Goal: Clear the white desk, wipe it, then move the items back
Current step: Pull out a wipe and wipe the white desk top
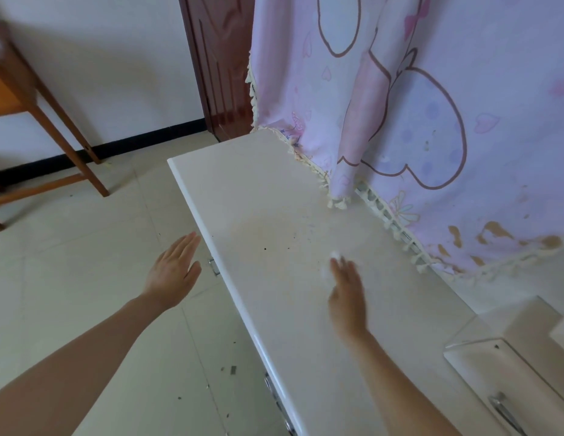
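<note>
Head view: right hand (346, 297) lies flat on the desk (274, 190), blurred, w/ a white wad (332, 262) under the fingers, pressed more than gripped; the brownish stain (265, 237) is just ahead and to the left of it, so I judge the next wipe goes that way; desk's long axis runs away from the hand; left hand (173, 272) is open, empty, off the edge, near the stain but w/o cloth.
</note>
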Demonstrator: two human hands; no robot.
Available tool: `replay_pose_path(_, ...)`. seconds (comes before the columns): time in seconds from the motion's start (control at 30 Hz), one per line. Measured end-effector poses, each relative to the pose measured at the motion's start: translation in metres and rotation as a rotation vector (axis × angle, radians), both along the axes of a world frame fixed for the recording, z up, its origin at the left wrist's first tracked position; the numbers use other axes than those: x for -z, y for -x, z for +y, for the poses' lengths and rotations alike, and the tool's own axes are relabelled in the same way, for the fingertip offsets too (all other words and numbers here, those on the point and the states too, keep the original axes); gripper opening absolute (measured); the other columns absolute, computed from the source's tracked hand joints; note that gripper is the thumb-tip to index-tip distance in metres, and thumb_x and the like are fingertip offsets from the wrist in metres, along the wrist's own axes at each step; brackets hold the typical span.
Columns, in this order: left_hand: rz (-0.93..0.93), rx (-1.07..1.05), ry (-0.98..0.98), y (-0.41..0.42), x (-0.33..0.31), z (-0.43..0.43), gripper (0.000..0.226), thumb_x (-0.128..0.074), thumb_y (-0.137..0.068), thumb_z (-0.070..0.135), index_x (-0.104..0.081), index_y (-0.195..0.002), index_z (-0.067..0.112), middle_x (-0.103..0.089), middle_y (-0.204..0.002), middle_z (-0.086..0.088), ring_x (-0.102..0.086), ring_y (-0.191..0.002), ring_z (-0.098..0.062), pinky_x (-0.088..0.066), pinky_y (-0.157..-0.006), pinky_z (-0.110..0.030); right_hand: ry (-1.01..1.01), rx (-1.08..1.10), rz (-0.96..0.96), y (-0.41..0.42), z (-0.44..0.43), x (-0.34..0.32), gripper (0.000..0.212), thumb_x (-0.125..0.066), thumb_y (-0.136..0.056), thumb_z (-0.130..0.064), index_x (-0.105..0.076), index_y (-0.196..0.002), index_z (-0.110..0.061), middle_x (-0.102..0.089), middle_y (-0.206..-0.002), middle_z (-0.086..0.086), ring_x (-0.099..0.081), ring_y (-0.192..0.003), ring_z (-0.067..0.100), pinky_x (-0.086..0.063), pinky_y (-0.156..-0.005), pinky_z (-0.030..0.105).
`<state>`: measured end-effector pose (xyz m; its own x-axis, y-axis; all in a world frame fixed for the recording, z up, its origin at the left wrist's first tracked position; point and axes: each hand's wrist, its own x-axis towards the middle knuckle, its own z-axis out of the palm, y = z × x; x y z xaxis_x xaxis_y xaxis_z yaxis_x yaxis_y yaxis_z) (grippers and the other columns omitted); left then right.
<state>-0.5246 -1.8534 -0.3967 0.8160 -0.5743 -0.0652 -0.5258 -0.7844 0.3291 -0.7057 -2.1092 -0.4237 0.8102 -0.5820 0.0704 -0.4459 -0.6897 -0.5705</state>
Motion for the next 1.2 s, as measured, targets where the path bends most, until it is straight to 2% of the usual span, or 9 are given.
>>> replay_pose_path(0.13,-0.001,0.045,0.000,0.007,0.004,0.000,0.067,-0.019,-0.082,0.036,-0.022,-0.144,0.012,-0.022,-0.153,-0.002,-0.016,-0.142,-0.016,-0.014,-0.114,-0.031,0.057,0.045,0.144,0.040,0.014,0.008,0.062,-0.046,-0.078,0.015,-0.040,-0.136,-0.007,-0.028,-0.149,0.015,-0.024,-0.140,0.030,-0.021,-0.112,0.028)
replay_pose_path(0.23,0.002,0.050,0.010,0.008,0.008,0.000,0.063,-0.020,-0.086,0.035,-0.021,-0.145,0.013,-0.022,-0.153,-0.001,-0.016,-0.142,-0.015,-0.014,-0.114,-0.031,0.225,-0.261,0.189,0.034,0.089,0.008,0.072,-0.083,-0.031,0.005,-0.071,-0.099,-0.013,-0.066,-0.115,0.006,-0.063,-0.106,0.027,-0.052,-0.083,0.027)
replay_pose_path(0.3,0.003,0.058,0.008,0.007,0.009,-0.002,0.053,-0.028,-0.094,0.028,-0.021,-0.145,0.014,-0.021,-0.153,-0.001,-0.015,-0.142,-0.015,-0.015,-0.114,-0.031,0.226,-0.413,0.178,0.015,0.127,-0.001,0.061,-0.087,-0.027,-0.011,-0.075,-0.086,-0.020,-0.070,-0.105,-0.005,-0.067,-0.098,0.019,-0.055,-0.076,0.024)
replay_pose_path(0.37,0.007,0.059,0.010,0.005,0.010,-0.007,0.052,-0.036,-0.095,0.020,-0.022,-0.145,0.014,-0.022,-0.153,-0.001,-0.016,-0.142,-0.015,-0.016,-0.113,-0.032,0.207,-0.464,0.177,-0.003,0.139,-0.015,0.037,-0.076,-0.054,-0.014,-0.074,-0.090,-0.020,-0.068,-0.111,-0.005,-0.063,-0.107,0.019,-0.052,-0.084,0.023)
replay_pose_path(0.5,0.042,0.028,0.003,0.000,0.011,-0.018,0.053,-0.036,-0.095,0.020,-0.020,-0.145,0.014,-0.018,-0.154,0.000,-0.014,-0.142,-0.016,-0.018,-0.113,-0.036,-0.004,-0.603,0.169,-0.026,0.119,-0.010,0.057,-0.030,-0.084,0.011,-0.037,-0.137,-0.008,-0.023,-0.153,0.002,-0.014,-0.143,0.024,-0.031,-0.106,0.037)
replay_pose_path(0.6,0.054,0.035,-0.022,0.002,0.015,-0.019,0.053,-0.035,-0.096,0.022,-0.018,-0.146,0.014,-0.015,-0.155,0.001,-0.012,-0.142,-0.014,-0.017,-0.113,-0.034,-0.009,-0.279,0.021,-0.025,0.060,-0.006,0.069,-0.032,-0.075,0.017,-0.038,-0.138,-0.011,-0.023,-0.152,0.008,-0.015,-0.142,0.027,-0.024,-0.111,0.028)
replay_pose_path(0.8,0.041,0.002,-0.011,0.002,0.023,-0.003,0.054,-0.035,-0.096,0.022,-0.014,-0.146,0.017,-0.013,-0.155,0.003,-0.010,-0.143,-0.012,-0.014,-0.113,-0.030,0.239,0.139,0.341,-0.015,-0.073,0.019,0.045,-0.033,-0.098,-0.020,-0.029,-0.142,-0.014,-0.019,-0.153,0.012,-0.019,-0.139,0.031,-0.023,-0.107,0.042)
replay_pose_path(1.0,0.047,-0.077,-0.037,-0.011,0.028,0.017,0.054,-0.035,-0.097,0.023,-0.014,-0.146,0.018,-0.012,-0.155,0.003,-0.010,-0.143,-0.012,-0.015,-0.112,-0.030,0.273,-0.208,0.338,-0.102,0.011,0.029,0.049,-0.022,-0.100,-0.027,-0.010,-0.147,-0.019,0.001,-0.156,0.010,-0.001,-0.143,0.028,-0.008,-0.114,0.039)
replay_pose_path(1.2,0.068,-0.120,-0.025,-0.022,0.024,0.021,0.054,-0.035,-0.096,0.025,-0.014,-0.146,0.018,-0.013,-0.155,0.001,-0.012,-0.143,-0.014,-0.018,-0.112,-0.035,0.157,-0.760,0.259,-0.116,0.133,0.031,0.060,-0.033,-0.089,0.003,-0.011,-0.144,-0.004,-0.008,-0.155,0.013,0.000,-0.144,0.023,0.003,-0.115,0.033)
